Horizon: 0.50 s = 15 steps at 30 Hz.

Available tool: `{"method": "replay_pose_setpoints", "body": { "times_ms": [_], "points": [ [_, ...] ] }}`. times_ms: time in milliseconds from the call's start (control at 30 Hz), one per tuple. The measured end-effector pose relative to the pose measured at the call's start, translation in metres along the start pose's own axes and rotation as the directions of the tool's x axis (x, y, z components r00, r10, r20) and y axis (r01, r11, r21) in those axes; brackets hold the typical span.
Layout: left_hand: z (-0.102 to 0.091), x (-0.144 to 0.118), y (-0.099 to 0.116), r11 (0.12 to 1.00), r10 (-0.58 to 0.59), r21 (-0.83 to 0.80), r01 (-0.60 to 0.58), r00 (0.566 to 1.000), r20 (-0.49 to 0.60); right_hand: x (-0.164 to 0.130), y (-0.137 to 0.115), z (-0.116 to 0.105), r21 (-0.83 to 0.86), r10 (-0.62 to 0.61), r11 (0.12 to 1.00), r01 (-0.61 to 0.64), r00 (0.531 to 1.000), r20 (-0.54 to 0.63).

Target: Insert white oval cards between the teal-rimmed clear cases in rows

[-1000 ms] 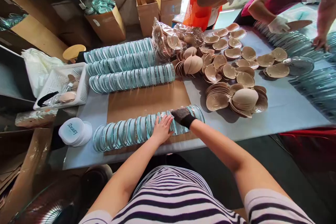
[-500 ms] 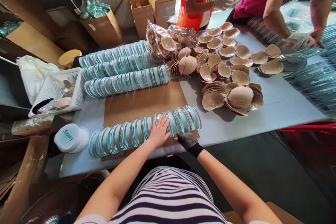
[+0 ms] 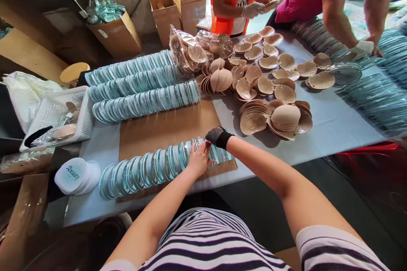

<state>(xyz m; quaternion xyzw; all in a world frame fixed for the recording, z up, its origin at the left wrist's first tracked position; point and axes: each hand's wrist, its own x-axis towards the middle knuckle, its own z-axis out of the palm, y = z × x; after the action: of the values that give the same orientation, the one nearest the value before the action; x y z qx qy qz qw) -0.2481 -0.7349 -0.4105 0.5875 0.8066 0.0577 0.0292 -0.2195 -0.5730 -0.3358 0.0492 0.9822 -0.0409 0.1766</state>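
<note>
A long row of clear, teal-tinted round plastic cases (image 3: 149, 167) stands on edge on a flat sheet of cardboard (image 3: 140, 135), close to my body. My bare left hand (image 3: 199, 160) rests on the near side toward the row's right end, its fingers apart and bent over the cases. Against the same end, from above, my right hand (image 3: 218, 137) in a dark dotted glove curls down beside the left fingertips. Its own fingertips are partly hidden. Right of the row lie beige moulded bra cups (image 3: 285, 117), stacked in overlapping piles.
Three more rows of cases (image 3: 146, 103) lie behind. At left are a white basket (image 3: 85, 112) and white round containers (image 3: 71, 175). Bagged cups (image 3: 187, 53) sit at the back. Two co-workers (image 3: 235, 4) handle items across the table; further cases (image 3: 369, 101) fill the right.
My right hand has moved from the row's near lower edge up over its right end. My left hand has shifted slightly right, and its fingers are less spread. The view has turned a little.
</note>
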Motion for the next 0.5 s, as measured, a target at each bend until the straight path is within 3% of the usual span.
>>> {"method": "replay_pose_setpoints", "body": {
  "times_ms": [100,200,333,433,500],
  "points": [
    [0.000,-0.001,0.001,1.000,-0.013,-0.027,0.012,1.000,-0.017,-0.041,0.001,0.028,0.041,0.036,0.999,-0.035,0.999,-0.024],
    [0.001,-0.001,0.002,0.999,-0.014,-0.042,0.013,0.999,-0.032,-0.075,-0.008,0.080,0.148,0.162,0.976,-0.162,0.987,0.017],
    [-0.001,-0.003,0.003,0.999,-0.014,-0.041,0.013,1.000,-0.028,-0.090,-0.024,0.149,0.242,0.298,0.915,-0.324,0.945,0.136],
    [-0.007,-0.005,0.003,0.999,-0.024,-0.033,0.023,1.000,-0.011,-0.092,-0.028,0.161,0.282,0.328,0.890,-0.358,0.933,0.149],
    [-0.011,-0.003,0.004,0.999,-0.013,-0.035,0.013,1.000,-0.008,-0.095,-0.021,0.141,0.305,0.317,0.893,-0.332,0.943,0.097]
  ]
}}
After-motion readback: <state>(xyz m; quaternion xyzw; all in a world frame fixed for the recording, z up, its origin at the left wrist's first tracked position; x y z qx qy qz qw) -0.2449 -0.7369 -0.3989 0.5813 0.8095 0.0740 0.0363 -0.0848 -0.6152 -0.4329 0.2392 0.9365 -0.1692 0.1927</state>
